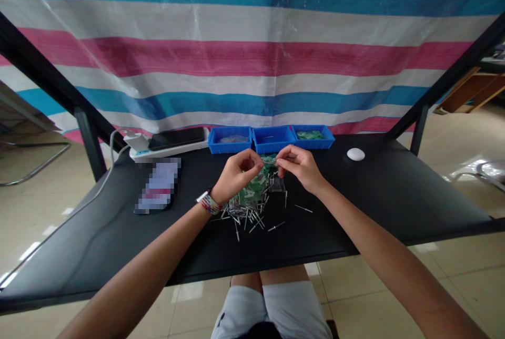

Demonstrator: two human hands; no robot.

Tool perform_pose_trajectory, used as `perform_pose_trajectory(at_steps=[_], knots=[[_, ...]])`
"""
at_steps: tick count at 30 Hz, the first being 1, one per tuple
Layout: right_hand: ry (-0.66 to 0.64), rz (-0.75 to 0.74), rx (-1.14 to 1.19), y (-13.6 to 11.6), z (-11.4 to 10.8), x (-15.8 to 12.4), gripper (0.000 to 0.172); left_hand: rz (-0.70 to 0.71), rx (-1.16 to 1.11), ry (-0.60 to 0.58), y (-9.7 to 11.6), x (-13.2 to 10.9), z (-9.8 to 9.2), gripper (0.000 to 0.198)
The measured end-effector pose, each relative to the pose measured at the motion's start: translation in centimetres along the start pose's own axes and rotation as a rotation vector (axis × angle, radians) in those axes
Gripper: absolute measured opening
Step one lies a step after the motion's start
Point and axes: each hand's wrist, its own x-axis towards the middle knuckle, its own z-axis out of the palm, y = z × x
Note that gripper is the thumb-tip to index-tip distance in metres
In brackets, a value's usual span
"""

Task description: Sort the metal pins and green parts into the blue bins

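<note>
My left hand (pixel 239 170) is closed in a pinch above a heap of small parts, and what sits between its fingertips is too small to make out. Opposite it, my right hand (pixel 300 166) also pinches, its fingertips close to my left ones; whatever it holds cannot be told. Beneath and between the hands lie small green plastic pieces (pixel 252 190). Silvery blind rivets (pixel 246 214) are piled at the near side of the heap, and a few lie loose to the right. Some clear pieces (pixel 278 185) lie by the heap under my right hand.
Three blue bins stand along the back: the left bin (pixel 230 148) holds clear pieces, the middle bin (pixel 273 147) a thin metal part, the right bin (pixel 313 144) green pieces. A power strip (pixel 169 153), a dark phone (pixel 177 138), a pixelated phone-like object (pixel 158 186) and a white mouse-like object (pixel 355 154) share the black table (pixel 379 192).
</note>
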Motion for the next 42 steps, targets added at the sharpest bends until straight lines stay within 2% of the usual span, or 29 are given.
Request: perform_pose_trajectory(at_steps=[6,15,17,22,25,30,33,35,39,42], knots=[[0.026,0.028,0.093,0.5,0.3,-0.1,0.027,0.019,-0.036,0.028,-0.4,0.0,-0.1,0.020],[0.039,-0.010,0.018,0.8,0.5,0.0,0.023,-0.003,-0.079,0.048,-0.4,0.2,0.0,0.019],[0.121,-0.037,-0.016,1.1,-0.1,0.4,0.022,-0.005,-0.087,0.058,-0.5,0.3,-0.1,0.018],[0.462,-0.129,-0.168,2.4,-2.9,2.0,0.025,-0.019,-0.090,0.064,-0.6,0.3,-0.2,0.017],[0.519,-0.190,-0.262,3.0,-4.1,3.1,0.026,-0.021,-0.096,0.062,-0.7,0.3,-0.3,0.017],[0.397,-0.199,-0.435,3.6,-4.2,4.2,0.024,-0.026,-0.106,0.058,-0.9,0.4,-0.3,0.017],[0.402,-0.221,-0.488,3.8,-4.0,3.9,0.024,-0.029,-0.095,0.064,-0.7,0.4,-0.3,0.018],[0.348,-0.221,-0.522,3.7,-3.9,3.3,0.021,-0.030,-0.092,0.063,-0.6,0.4,-0.3,0.018],[-0.049,-0.231,-0.635,2.8,-3.5,1.9,0.012,-0.033,-0.091,0.054,-0.4,0.4,-0.3,0.019],[-0.252,-0.249,-0.793,2.2,-3.2,1.2,0.020,-0.031,-0.085,0.053,-0.4,0.3,-0.3,0.018]])
